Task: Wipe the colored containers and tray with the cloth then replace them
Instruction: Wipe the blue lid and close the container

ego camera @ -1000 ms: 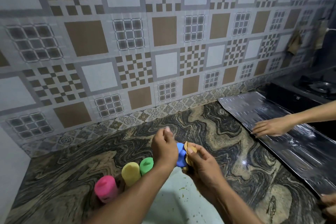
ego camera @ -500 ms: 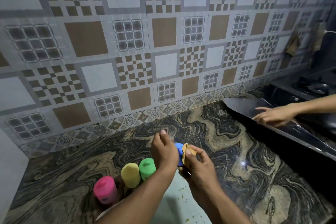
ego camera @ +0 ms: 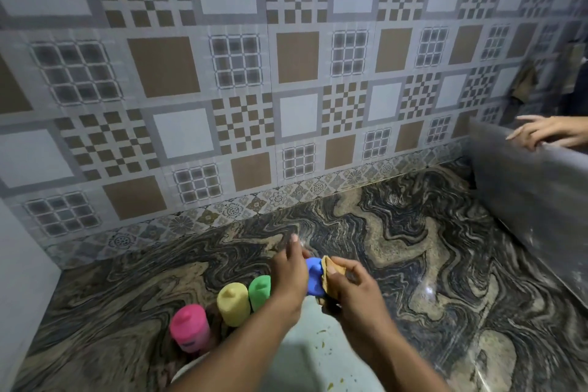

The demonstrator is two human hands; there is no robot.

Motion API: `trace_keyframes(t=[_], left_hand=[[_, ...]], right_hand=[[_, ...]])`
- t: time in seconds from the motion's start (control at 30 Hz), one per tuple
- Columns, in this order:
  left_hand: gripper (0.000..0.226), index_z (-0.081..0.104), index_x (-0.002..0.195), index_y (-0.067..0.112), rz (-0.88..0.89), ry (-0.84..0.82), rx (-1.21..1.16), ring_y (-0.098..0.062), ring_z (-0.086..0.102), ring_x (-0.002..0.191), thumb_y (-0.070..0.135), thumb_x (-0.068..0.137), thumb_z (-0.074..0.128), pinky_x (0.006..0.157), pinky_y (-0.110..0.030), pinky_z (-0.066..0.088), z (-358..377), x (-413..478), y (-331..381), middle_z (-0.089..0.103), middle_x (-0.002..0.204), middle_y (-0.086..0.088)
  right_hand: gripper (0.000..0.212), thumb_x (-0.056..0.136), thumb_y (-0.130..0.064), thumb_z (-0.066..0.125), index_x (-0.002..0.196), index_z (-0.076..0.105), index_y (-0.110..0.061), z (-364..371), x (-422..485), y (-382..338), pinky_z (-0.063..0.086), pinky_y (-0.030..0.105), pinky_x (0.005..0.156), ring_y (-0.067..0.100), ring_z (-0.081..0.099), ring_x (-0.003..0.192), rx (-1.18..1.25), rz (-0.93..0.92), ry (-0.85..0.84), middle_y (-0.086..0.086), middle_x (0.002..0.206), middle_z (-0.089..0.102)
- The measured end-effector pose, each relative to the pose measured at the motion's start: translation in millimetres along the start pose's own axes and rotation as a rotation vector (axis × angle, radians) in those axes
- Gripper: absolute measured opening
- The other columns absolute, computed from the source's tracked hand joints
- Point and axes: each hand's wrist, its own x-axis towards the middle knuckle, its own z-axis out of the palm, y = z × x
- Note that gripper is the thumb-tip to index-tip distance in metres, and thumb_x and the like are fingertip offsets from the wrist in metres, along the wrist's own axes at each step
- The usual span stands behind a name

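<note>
My left hand [ego camera: 288,274] grips a blue container [ego camera: 314,277] above a white tray [ego camera: 305,356]. My right hand [ego camera: 353,293] holds a tan cloth [ego camera: 331,267] and presses it against the blue container's right side. Three more containers stand upright in a row at the tray's left: pink [ego camera: 190,327], yellow [ego camera: 232,303] and green [ego camera: 260,289]. The tray is largely covered by my forearms and has a few yellowish crumbs on it.
The marbled stone counter [ego camera: 397,248] runs to a patterned tile wall. At the right, another person's hand [ego camera: 544,134] holds up a large grey sheet [ego camera: 521,200] that stands tilted on the counter. A white wall [ego camera: 22,280] bounds the left side.
The other person has lifted the grey sheet from lying flat to nearly upright. My hands stay on the blue container, the cloth shifting slightly against it.
</note>
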Motion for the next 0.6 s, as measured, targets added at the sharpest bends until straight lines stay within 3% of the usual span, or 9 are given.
trace_keyframes(t=[0.07, 0.13, 0.27, 0.33, 0.4, 0.5, 0.53, 0.6], left_hand=[[0.046, 0.061, 0.067, 0.012, -0.147, -0.229, -0.015, -0.024, 0.056, 0.063, 0.042, 0.102, 0.051, 0.063, -0.030, 0.045, -9.6, 11.0, 0.2, 0.064, 0.070, -0.012], [0.043, 0.063, 0.066, 0.013, -0.092, -0.272, 0.045, -0.024, 0.057, 0.065, 0.038, 0.101, 0.054, 0.066, -0.031, 0.045, -10.7, 14.8, 5.5, 0.065, 0.069, -0.011], [0.041, 0.060, 0.068, 0.011, 0.237, 0.220, 0.029, -0.022, 0.055, 0.060, 0.025, 0.105, 0.048, 0.060, -0.029, 0.035, -0.9, -4.3, 23.1, 0.061, 0.065, -0.005], [0.040, 0.060, 0.068, 0.010, 0.291, 0.303, 0.030, -0.028, 0.059, 0.067, 0.023, 0.104, 0.047, 0.063, -0.031, 0.038, 1.1, -5.1, 17.7, 0.065, 0.069, -0.009], [0.044, 0.060, 0.063, 0.016, 0.218, 0.127, 0.076, -0.025, 0.057, 0.064, 0.029, 0.104, 0.049, 0.065, -0.033, 0.042, -2.4, 2.3, 8.2, 0.062, 0.063, -0.004], [0.049, 0.061, 0.062, 0.015, 0.045, -0.238, 0.104, -0.021, 0.051, 0.058, 0.040, 0.103, 0.050, 0.063, -0.031, 0.042, -13.2, 18.4, 8.6, 0.059, 0.059, -0.005], [0.049, 0.061, 0.062, 0.016, 0.068, -0.258, 0.152, -0.020, 0.050, 0.057, 0.042, 0.102, 0.050, 0.062, -0.030, 0.041, -12.6, 20.1, 12.6, 0.058, 0.058, -0.004], [0.049, 0.061, 0.059, 0.018, 0.202, -0.081, 0.152, -0.020, 0.048, 0.056, 0.046, 0.098, 0.049, 0.061, -0.034, 0.041, -5.9, 14.6, 21.6, 0.057, 0.056, -0.001]], right_hand=[[0.015, 0.095, -0.003, 0.060, 0.109, 0.063, -0.001, -12.9, 7.6, -21.0, 0.037, 0.025, 0.048, 0.019, 0.049, 0.052, -0.114, 0.051, -0.145, 0.013, 0.074, 0.065], [0.014, 0.095, -0.003, 0.061, 0.108, 0.063, 0.002, -16.4, 10.3, -33.6, 0.033, 0.027, 0.048, 0.019, 0.045, 0.049, -0.166, 0.053, -0.222, 0.013, 0.071, 0.062], [0.014, 0.097, -0.003, 0.057, 0.108, 0.065, -0.008, 10.3, -1.8, -6.9, 0.043, 0.028, 0.049, 0.017, 0.054, 0.055, -0.076, -0.120, -0.032, 0.011, 0.075, 0.067], [0.013, 0.099, -0.006, 0.056, 0.108, 0.063, -0.011, 17.1, -7.3, 7.2, 0.045, 0.029, 0.049, 0.017, 0.058, 0.056, 0.011, -0.124, 0.066, 0.012, 0.077, 0.069], [0.013, 0.098, -0.004, 0.056, 0.109, 0.062, -0.005, 9.0, -3.5, -1.7, 0.043, 0.029, 0.047, 0.018, 0.055, 0.053, -0.026, -0.068, 0.023, 0.013, 0.076, 0.067], [0.011, 0.096, -0.001, 0.057, 0.106, 0.061, 0.003, -10.5, 10.8, -32.1, 0.035, 0.027, 0.045, 0.020, 0.047, 0.046, -0.194, 0.049, -0.220, 0.013, 0.066, 0.062], [0.010, 0.096, 0.000, 0.057, 0.104, 0.062, 0.002, -12.3, 14.2, -37.5, 0.034, 0.026, 0.045, 0.020, 0.046, 0.046, -0.200, 0.067, -0.263, 0.014, 0.067, 0.061], [0.011, 0.095, 0.000, 0.057, 0.102, 0.065, -0.002, -3.8, 15.6, -33.8, 0.036, 0.026, 0.046, 0.022, 0.049, 0.050, -0.145, 0.039, -0.234, 0.019, 0.074, 0.062]])
